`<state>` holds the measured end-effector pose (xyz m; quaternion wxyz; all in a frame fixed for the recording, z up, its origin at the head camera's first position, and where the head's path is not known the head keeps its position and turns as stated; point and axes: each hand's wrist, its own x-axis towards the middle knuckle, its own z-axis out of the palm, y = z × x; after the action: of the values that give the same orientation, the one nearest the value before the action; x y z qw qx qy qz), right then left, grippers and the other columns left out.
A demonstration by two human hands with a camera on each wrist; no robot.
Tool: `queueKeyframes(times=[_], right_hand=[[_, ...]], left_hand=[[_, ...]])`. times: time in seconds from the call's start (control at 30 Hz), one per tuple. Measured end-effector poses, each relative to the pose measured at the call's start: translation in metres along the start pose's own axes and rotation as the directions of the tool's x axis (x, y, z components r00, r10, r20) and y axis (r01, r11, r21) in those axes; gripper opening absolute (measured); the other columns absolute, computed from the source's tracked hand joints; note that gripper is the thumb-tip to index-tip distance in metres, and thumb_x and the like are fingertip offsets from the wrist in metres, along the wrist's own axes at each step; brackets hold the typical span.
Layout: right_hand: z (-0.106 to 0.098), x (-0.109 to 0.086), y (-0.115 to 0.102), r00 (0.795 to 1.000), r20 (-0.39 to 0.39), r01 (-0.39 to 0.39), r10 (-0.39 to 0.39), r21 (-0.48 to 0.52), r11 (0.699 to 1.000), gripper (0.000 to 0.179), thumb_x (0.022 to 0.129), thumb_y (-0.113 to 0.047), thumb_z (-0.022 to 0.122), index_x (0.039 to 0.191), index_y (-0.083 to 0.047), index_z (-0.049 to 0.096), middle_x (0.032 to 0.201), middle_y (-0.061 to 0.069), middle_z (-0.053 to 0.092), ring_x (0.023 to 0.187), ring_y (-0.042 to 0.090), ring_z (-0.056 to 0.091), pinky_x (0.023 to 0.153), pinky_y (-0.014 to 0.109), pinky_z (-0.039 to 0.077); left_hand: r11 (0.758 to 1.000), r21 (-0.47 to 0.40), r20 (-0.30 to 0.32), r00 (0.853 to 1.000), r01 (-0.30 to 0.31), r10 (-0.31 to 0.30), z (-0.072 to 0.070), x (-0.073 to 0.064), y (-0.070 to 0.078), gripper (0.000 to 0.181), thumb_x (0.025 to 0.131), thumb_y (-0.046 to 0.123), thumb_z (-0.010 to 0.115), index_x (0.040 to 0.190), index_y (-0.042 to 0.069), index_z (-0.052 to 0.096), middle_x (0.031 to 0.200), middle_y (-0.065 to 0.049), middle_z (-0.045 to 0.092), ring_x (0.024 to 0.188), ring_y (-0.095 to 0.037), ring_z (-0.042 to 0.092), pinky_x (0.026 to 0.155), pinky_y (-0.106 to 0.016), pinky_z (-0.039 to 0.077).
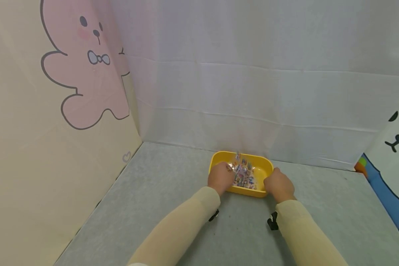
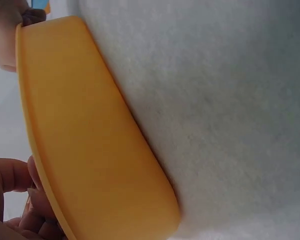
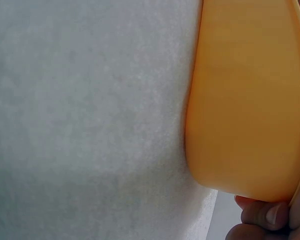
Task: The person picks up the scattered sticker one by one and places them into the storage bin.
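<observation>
A yellow plastic tray (image 1: 262, 173) rests on the grey surface near the back wall. Inside lies a cluster of small, colourful, shiny pieces (image 1: 245, 179), too small and blurred to name. My left hand (image 1: 221, 177) reaches over the near left rim, with fingers (image 2: 37, 200) curled inside the tray. Thumb and fingertips meet there on a small colourful piece (image 1: 230, 168) at the cluster's left edge. At the tray's right end my right hand (image 1: 280, 184) grips the rim, its curled fingers (image 3: 262, 214) against the outer wall in the right wrist view.
A pale curtain (image 1: 219, 92) hangs directly behind the tray. On the left stands a cream wall sheet with a printed pink bear (image 1: 89, 74); another printed sheet (image 1: 392, 177) borders the right side. The grey tabletop (image 1: 163, 184) extends around the tray.
</observation>
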<state>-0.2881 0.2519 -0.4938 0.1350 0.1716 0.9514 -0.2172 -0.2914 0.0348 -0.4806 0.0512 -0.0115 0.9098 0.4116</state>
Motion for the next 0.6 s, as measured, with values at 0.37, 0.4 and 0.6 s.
queueKeyframes(times=[0.37, 0.4, 0.6], right_hand=[[-0.001, -0.0029, -0.0019, 1.0, 0.011, -0.001, 0.0, 0.004, 1.0, 0.067, 0.098, -0.017, 0.057, 0.148, 0.017, 0.027, 0.115, 0.029, 0.058, 0.084, 0.033, 0.056, 0.066, 0.04, 0.05], [-0.0009, -0.0026, -0.0018, 1.0, 0.012, -0.002, 0.001, 0.005, 1.0, 0.067, 0.097, -0.017, 0.056, 0.148, 0.017, 0.027, 0.115, 0.03, 0.058, 0.085, 0.033, 0.056, 0.066, 0.041, 0.05], [-0.0007, -0.0004, -0.001, 1.0, 0.009, -0.002, 0.002, -0.001, 1.0, 0.066, 0.097, -0.016, 0.056, 0.147, 0.017, 0.029, 0.116, 0.03, 0.058, 0.084, 0.033, 0.056, 0.068, 0.042, 0.05]], left_hand=[[0.967, 0.249, 0.003, 0.999, -0.048, 0.049, -0.0014, 0.002, 0.0058, 0.045, 0.095, 0.017, 0.069, 0.055, 0.016, 0.049, 0.048, 0.004, 0.037, 0.044, -0.014, 0.035, 0.042, -0.031, 0.031], [0.957, 0.287, -0.002, 0.999, -0.051, 0.054, -0.0022, 0.0027, 0.0062, 0.043, 0.094, 0.019, 0.07, 0.056, 0.016, 0.052, 0.05, 0.003, 0.04, 0.045, -0.014, 0.038, 0.043, -0.031, 0.034], [0.86, 0.504, -0.022, 0.994, -0.085, 0.111, -0.0061, 0.0085, 0.003, 0.034, 0.095, 0.028, 0.07, 0.064, 0.015, 0.064, 0.057, 0.004, 0.056, 0.053, -0.013, 0.052, 0.054, -0.033, 0.05]])
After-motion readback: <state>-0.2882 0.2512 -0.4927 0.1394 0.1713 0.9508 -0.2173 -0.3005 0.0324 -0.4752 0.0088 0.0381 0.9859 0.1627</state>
